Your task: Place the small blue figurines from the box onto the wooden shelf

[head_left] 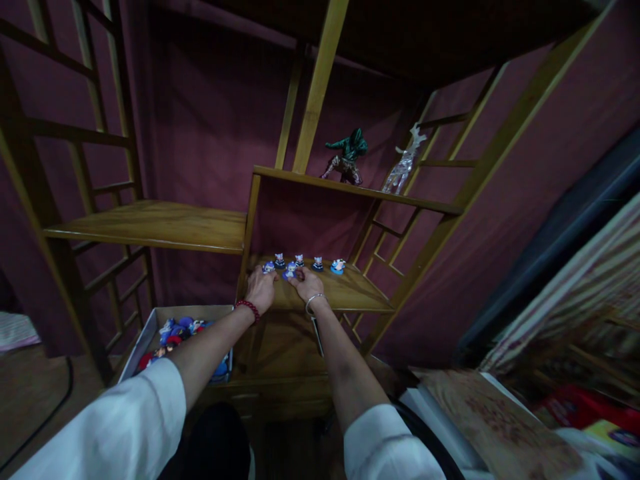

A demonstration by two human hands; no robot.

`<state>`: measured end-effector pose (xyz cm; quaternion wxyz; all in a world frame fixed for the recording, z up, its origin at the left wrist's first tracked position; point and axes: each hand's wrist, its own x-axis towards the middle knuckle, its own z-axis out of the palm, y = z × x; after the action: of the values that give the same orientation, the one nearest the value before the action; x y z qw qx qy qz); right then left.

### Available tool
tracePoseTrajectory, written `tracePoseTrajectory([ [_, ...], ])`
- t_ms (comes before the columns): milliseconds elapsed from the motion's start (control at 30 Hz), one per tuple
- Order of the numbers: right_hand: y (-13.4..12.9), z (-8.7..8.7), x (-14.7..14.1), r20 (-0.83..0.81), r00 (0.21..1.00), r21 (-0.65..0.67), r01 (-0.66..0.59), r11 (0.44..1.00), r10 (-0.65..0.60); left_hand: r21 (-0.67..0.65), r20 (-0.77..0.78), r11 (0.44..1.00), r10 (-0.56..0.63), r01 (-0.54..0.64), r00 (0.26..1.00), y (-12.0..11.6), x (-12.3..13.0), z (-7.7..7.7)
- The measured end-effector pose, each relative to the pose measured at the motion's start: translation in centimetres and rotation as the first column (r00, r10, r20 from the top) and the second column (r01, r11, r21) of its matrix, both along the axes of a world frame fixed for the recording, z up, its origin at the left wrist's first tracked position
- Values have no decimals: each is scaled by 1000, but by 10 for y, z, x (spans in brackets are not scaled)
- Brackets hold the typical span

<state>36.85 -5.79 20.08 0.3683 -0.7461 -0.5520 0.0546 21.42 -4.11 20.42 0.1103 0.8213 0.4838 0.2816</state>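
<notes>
My left hand (261, 288), with a dark red bead bracelet at the wrist, is closed around a small purple figurine (269, 267) at the left end of the wooden shelf (340, 295). Beside it, my right hand (306, 283), wearing a silver bangle, has its fingers on another purple and white figurine (290, 270) standing on the same board. Just behind are a dark-based figurine (279, 261) and a similar one (299, 260). Farther right stand a third dark-based figurine (317, 264) and a white one on a blue base (338, 266).
A cardboard box (145, 340) full of small coloured figurines sits low at the left. On the upper shelf are a green-and-brown statue (347, 157) and a clear deer ornament (405, 163). Wooden uprights frame the shelves. A patterned covered surface (495, 420) lies at lower right.
</notes>
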Motion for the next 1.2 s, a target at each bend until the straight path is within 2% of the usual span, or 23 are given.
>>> tracePoseTrajectory([
  [267, -12, 4, -5, -77, 990, 135, 131, 982, -121, 96, 148, 987, -145, 132, 978, -24, -16, 1],
  [400, -22, 4, -12, -64, 989, 181, 141, 973, -131, 111, 189, 976, -208, 190, 960, -38, -33, 0],
  [533, -33, 2, -21, -66, 987, 232, 158, 960, -146, 129, 161, 950, -302, 283, 940, -54, -54, -5],
  [633, -38, -4, -28, -107, 988, 268, 134, 954, -108, 156, 131, 922, -376, 356, 917, -66, -71, -14],
  [767, -48, -14, -43, -188, 982, 377, 104, 921, -34, 196, 135, 898, -423, 394, 896, -76, -96, -32],
  [833, -56, -18, -54, -194, 981, 458, 83, 885, 8, 277, 146, 871, -455, 405, 879, -80, -110, -43],
  [900, -68, -20, -67, -130, 991, 533, 41, 845, 34, 360, 160, 853, -455, 378, 876, -82, -124, -53],
  [1000, -86, -24, -92, 69, 993, 572, -120, 811, 98, 356, 100, 866, -409, 352, 907, -84, -145, -73],
  [1067, -96, -30, -112, 187, 958, 536, -286, 794, 218, 347, 44, 875, -375, 337, 926, -82, -159, -90],
  [1133, -102, -39, -133, 235, 921, 501, -389, 773, 311, 340, 12, 888, -335, 311, 942, -78, -170, -109],
  [1200, -102, -51, -152, 240, 897, 470, -442, 764, 372, 304, -8, 907, -305, 293, 952, -73, -180, -128],
])
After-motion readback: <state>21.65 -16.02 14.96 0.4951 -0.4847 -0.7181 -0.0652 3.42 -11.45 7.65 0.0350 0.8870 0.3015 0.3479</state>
